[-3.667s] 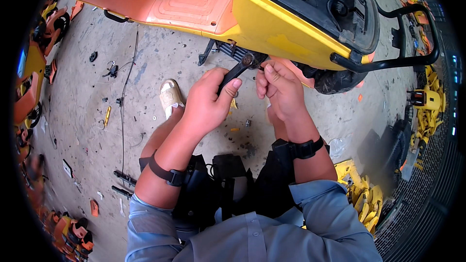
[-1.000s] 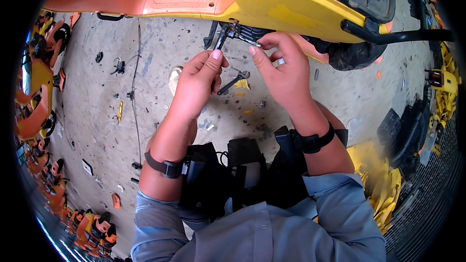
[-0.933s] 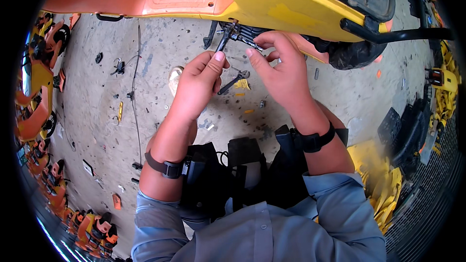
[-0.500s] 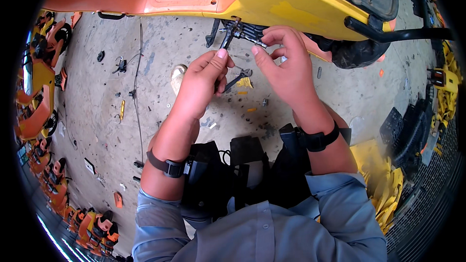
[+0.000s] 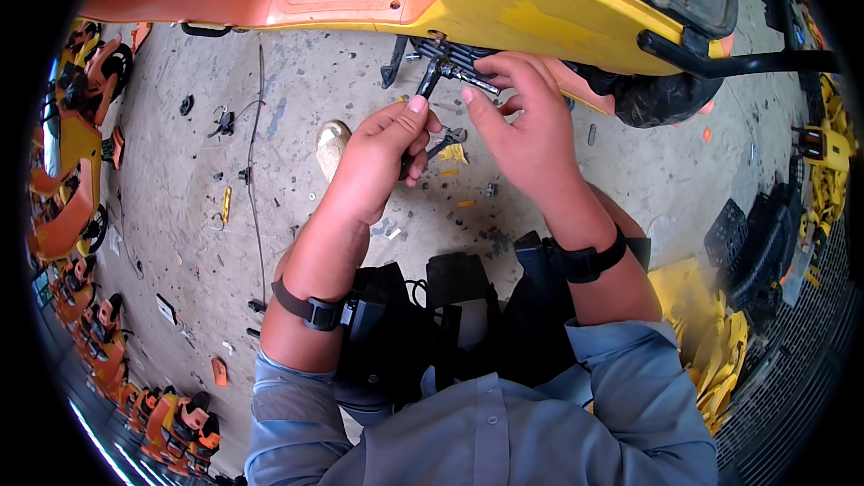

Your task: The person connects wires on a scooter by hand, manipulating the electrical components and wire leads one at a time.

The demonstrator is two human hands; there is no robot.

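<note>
My left hand (image 5: 387, 148) is closed around the dark handle of a socket wrench (image 5: 430, 81). From the wrench's head a shiny metal shaft (image 5: 474, 82) sticks out to the right. My right hand (image 5: 526, 112) is beside that shaft, thumb and curved fingers apart around its free end; no firm grip shows. Just beyond the wrench hangs the lower edge of a yellow and orange vehicle body (image 5: 504, 9), with dark ribbed parts (image 5: 463, 52) under it. An adjustable wrench (image 5: 447, 140) lies on the floor past my left fingers, partly hidden by them.
A light shoe (image 5: 331, 149) stands left of my left hand. Small dark parts and yellow scraps (image 5: 453, 154) litter the concrete floor, with a long cable (image 5: 254, 171) at left. Yellow panels (image 5: 706, 333) and black plastic parts (image 5: 760, 243) are piled at right; orange vehicles (image 5: 67, 207) line the left.
The wrench has shifted slightly to the right, and its shaft reaches further past my right thumb. My right fingers have moved slightly left along it. My left hand keeps its hold.
</note>
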